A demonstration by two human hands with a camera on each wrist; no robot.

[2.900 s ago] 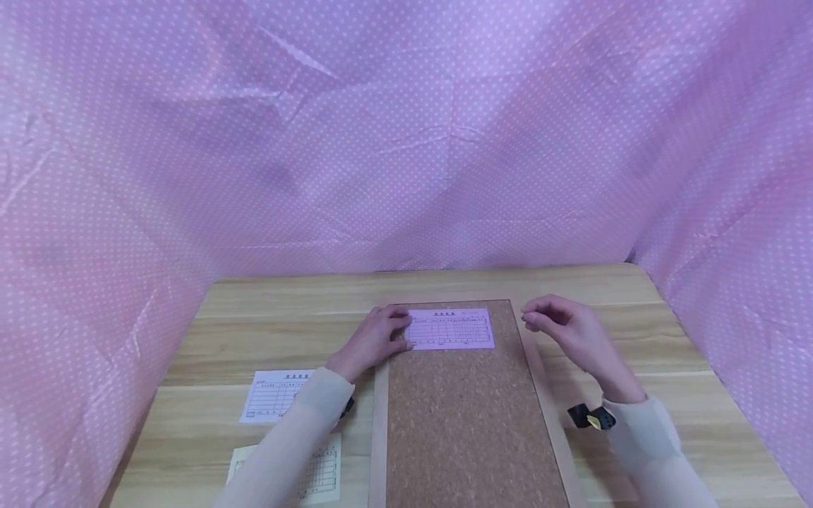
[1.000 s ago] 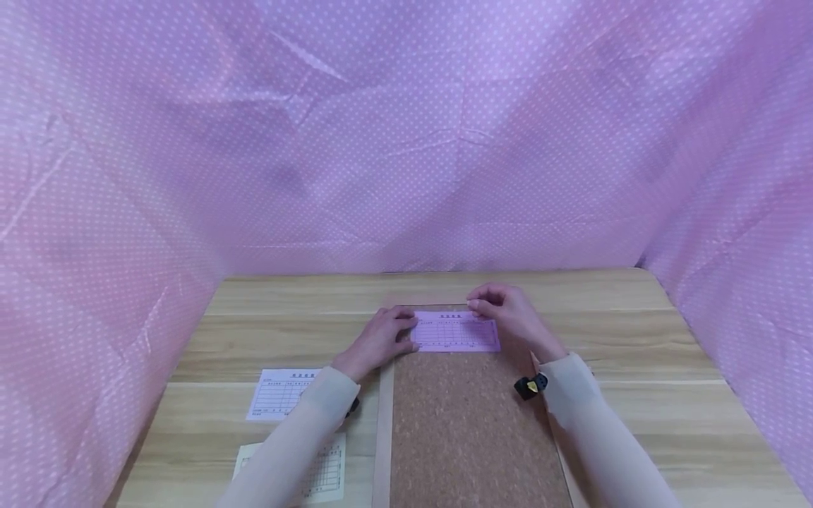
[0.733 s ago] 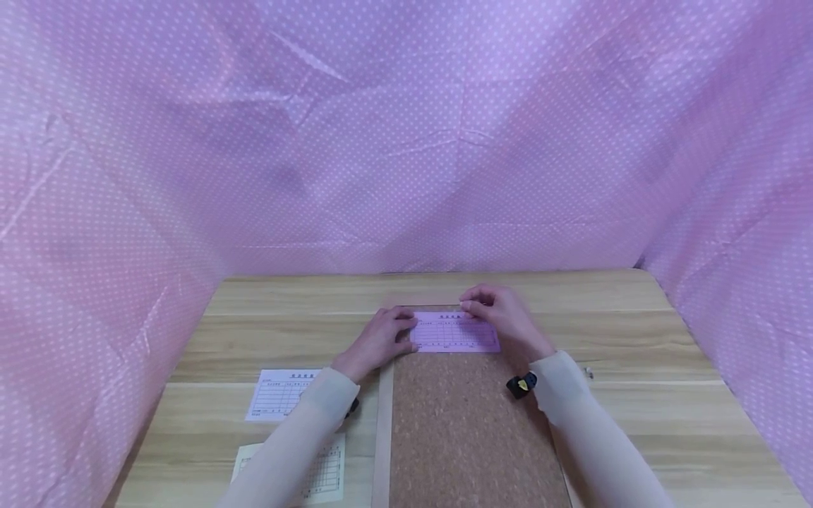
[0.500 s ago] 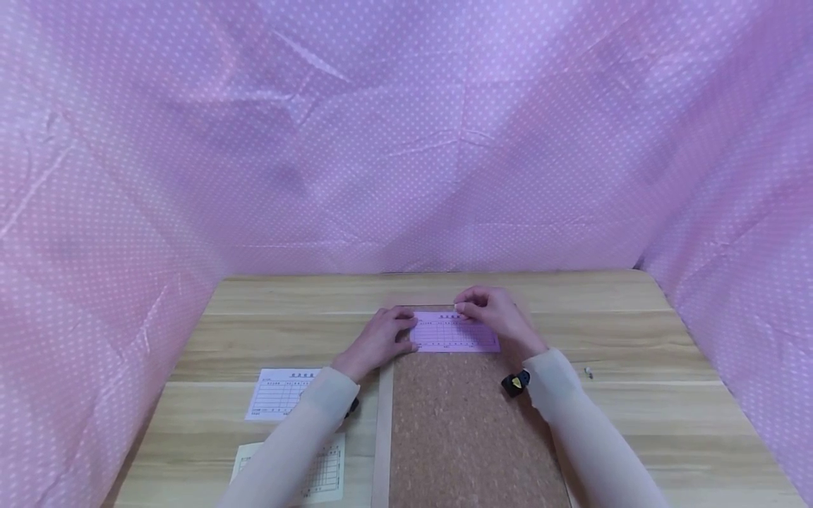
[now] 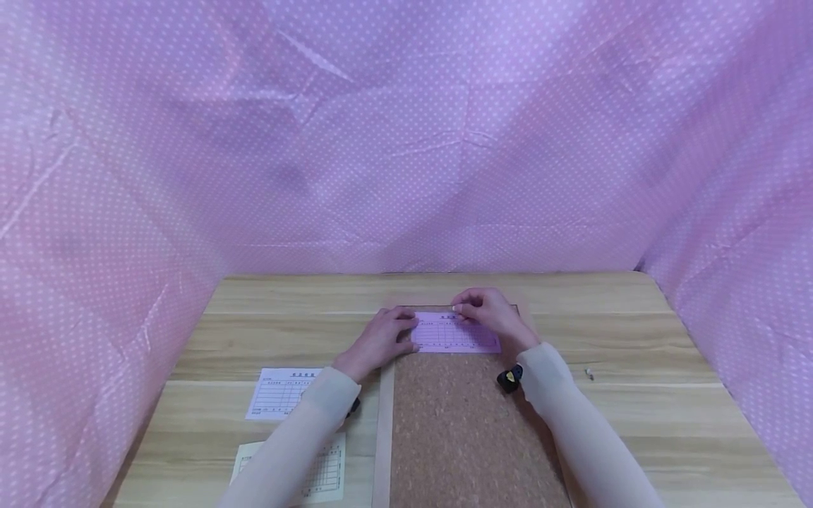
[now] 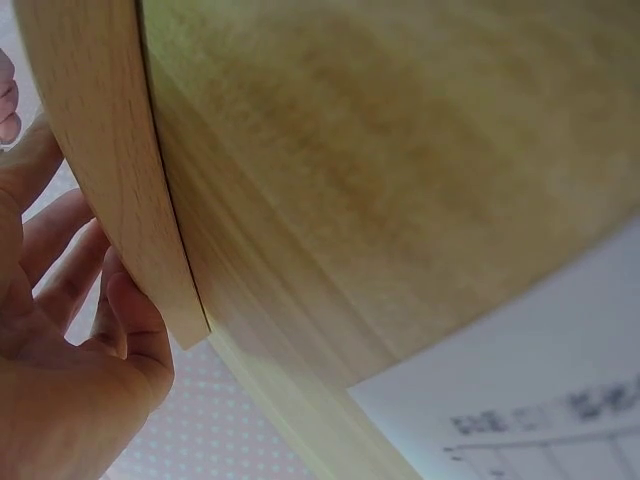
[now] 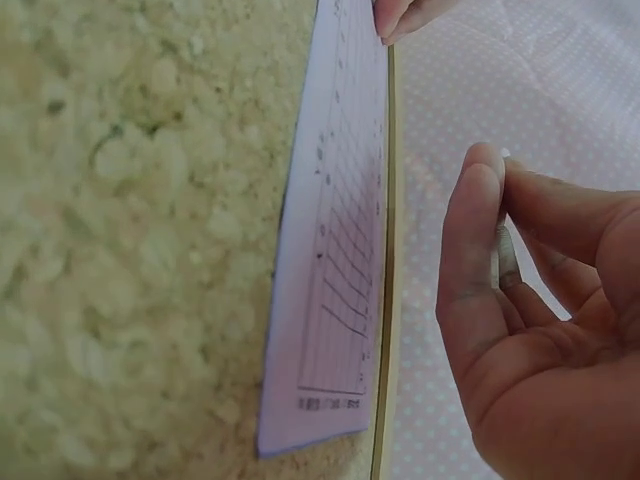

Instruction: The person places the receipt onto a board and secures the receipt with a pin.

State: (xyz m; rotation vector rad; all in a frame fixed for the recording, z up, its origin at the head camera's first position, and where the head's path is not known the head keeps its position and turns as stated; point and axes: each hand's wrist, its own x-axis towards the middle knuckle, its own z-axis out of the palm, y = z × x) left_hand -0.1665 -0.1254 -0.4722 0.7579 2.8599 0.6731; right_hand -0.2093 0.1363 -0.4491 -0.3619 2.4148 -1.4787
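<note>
My left hand (image 5: 377,339) rests its fingertips and thumb on the left end of a pink printed form slip (image 5: 438,335). The slip lies flat near the far end of a wood-framed cork board (image 5: 470,430). Above the slip's top edge, my right hand (image 5: 492,310) pinches a small white pin-like piece (image 7: 505,154) between thumb and forefinger. Its exact kind is too small to tell. A ribbed greyish item (image 7: 507,262) shows deeper among the curled fingers. In the left wrist view, the left hand (image 6: 75,370) is beside the board's wooden frame (image 6: 110,150).
Left of the board lie a white form slip (image 5: 279,395) and a pale yellow one (image 5: 327,473), both partly under the left sleeve. Small whitish bits (image 5: 589,374) sit on the wooden table (image 5: 660,423) to the right. Pink dotted cloth (image 5: 406,141) surrounds the table.
My right hand has come from right of the board to over the slip's top edge, then edged slightly left, still pinching. The left hand and slip have stayed in place.
</note>
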